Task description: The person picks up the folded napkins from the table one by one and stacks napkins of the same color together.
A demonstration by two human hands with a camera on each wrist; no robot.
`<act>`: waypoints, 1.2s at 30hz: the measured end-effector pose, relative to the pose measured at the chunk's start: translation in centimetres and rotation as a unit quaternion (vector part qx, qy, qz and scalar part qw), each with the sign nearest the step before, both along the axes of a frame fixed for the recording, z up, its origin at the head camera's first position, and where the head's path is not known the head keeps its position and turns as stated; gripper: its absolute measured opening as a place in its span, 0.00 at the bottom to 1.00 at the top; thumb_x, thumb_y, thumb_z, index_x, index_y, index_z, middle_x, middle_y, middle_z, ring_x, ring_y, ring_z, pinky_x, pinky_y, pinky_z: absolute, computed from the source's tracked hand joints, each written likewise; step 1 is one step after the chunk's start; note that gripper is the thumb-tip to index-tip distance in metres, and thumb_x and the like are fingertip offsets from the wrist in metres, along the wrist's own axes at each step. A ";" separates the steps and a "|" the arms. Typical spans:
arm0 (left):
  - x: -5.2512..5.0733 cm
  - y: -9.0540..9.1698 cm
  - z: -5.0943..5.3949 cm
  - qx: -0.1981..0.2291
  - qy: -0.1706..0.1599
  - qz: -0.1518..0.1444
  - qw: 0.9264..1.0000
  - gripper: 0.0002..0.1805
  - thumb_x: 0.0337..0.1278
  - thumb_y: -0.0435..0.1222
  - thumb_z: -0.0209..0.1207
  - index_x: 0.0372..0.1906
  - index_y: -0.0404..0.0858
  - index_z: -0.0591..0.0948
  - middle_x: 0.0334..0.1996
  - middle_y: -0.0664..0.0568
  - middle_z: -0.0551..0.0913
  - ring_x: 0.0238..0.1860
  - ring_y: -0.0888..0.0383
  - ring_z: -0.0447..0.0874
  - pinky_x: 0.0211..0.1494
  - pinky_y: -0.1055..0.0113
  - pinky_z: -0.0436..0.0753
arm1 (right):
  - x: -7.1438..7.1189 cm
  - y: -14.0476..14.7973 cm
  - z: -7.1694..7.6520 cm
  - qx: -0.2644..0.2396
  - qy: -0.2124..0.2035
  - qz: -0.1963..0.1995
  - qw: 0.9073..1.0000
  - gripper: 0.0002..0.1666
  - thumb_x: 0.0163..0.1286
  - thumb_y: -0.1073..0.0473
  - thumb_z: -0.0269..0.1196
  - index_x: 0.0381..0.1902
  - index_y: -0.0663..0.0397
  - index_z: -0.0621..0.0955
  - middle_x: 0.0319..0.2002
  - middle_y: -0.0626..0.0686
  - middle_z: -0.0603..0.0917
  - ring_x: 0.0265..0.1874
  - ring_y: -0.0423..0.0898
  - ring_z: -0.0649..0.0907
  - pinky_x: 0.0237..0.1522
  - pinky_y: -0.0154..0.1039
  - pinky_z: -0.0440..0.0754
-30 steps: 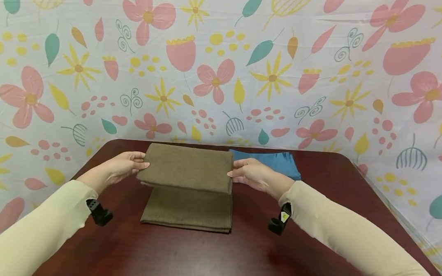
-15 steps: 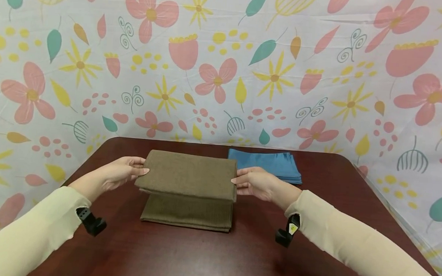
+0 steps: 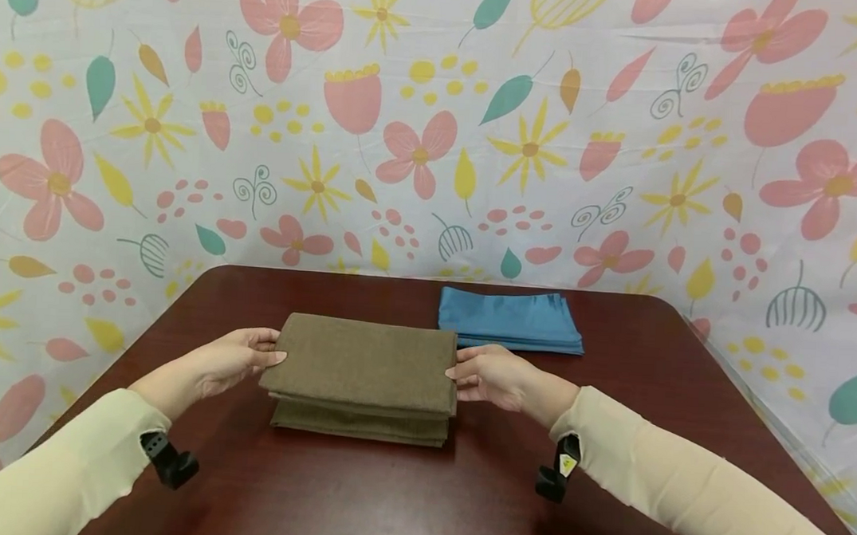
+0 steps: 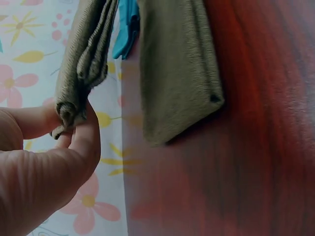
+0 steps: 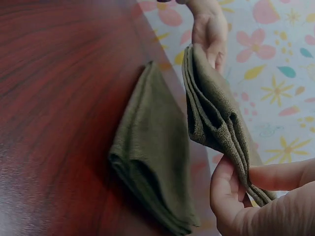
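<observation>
A folded brown cloth (image 3: pixel 363 364) is held up between the two hands, its layers visible edge-on in the right wrist view. My left hand (image 3: pixel 226 362) pinches its left side between thumb and fingers. At the opposite side my right hand (image 3: pixel 499 377) pinches it the same way. Below lies a second folded brown cloth (image 3: pixel 357 424), flat on the table and mostly hidden in the head view by the held one. Both wrist views show a gap between the held cloth and the lower cloth (image 4: pixel 174 73).
A folded blue cloth (image 3: pixel 508 319) lies at the back of the dark red-brown table (image 3: pixel 390 497), behind the right hand. A flower-patterned sheet (image 3: pixel 434 140) hangs behind the table. Each wrist carries a small black device (image 3: pixel 169 460).
Both hands have lowered the held brown cloth toward the one on the table, covering more of it. The blue cloth now shows more fully behind the right hand.
</observation>
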State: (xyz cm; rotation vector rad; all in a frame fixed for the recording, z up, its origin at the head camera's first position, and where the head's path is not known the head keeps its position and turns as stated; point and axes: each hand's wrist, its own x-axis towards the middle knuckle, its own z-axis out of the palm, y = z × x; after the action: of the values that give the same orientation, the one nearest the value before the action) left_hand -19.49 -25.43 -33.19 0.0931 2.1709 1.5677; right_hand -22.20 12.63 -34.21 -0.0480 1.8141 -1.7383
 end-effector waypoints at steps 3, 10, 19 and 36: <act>0.1 0.1 -0.6 -0.019 0.001 0.005 1.000 0.40 0.71 0.33 0.51 0.73 0.21 0.41 0.72 0.23 0.43 0.74 0.30 0.40 0.74 0.36 0.46 | 0.0 -0.2 -0.8 0.002 -0.007 -0.003 1.000 0.40 0.70 0.73 0.54 0.73 0.74 0.49 0.71 0.72 0.55 0.68 0.64 0.64 0.69 0.57 0.67; -0.1 0.5 -1.9 -0.058 0.003 0.012 0.998 0.41 0.70 0.34 0.53 0.73 0.21 0.43 0.71 0.23 0.46 0.73 0.29 0.45 0.73 0.36 0.53 | 0.1 0.0 -2.5 0.005 0.000 -0.002 1.000 0.39 0.70 0.75 0.52 0.72 0.79 0.48 0.72 0.75 0.51 0.71 0.67 0.58 0.70 0.56 0.65; 0.0 0.8 -3.7 -0.088 0.010 0.023 0.996 0.37 0.69 0.32 0.53 0.72 0.20 0.48 0.69 0.22 0.52 0.71 0.30 0.51 0.71 0.42 0.64 | 0.1 -0.1 -4.0 0.057 0.041 0.002 0.998 0.37 0.68 0.72 0.56 0.70 0.78 0.55 0.70 0.76 0.57 0.66 0.67 0.68 0.64 0.53 0.75; -0.1 1.0 -4.4 -0.071 -0.023 0.026 0.997 0.38 0.70 0.30 0.51 0.74 0.23 0.43 0.72 0.23 0.45 0.73 0.29 0.43 0.73 0.39 0.58 | 0.4 -0.1 -4.5 0.053 0.040 0.008 0.998 0.38 0.67 0.73 0.57 0.70 0.79 0.55 0.67 0.76 0.62 0.64 0.67 0.71 0.60 0.54 0.77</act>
State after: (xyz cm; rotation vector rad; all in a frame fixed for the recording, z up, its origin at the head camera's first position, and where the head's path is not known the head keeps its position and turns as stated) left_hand -19.60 -24.47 -37.63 -0.0442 2.2561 1.4239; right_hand -21.76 12.49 -38.73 -0.0893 1.9554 -1.6462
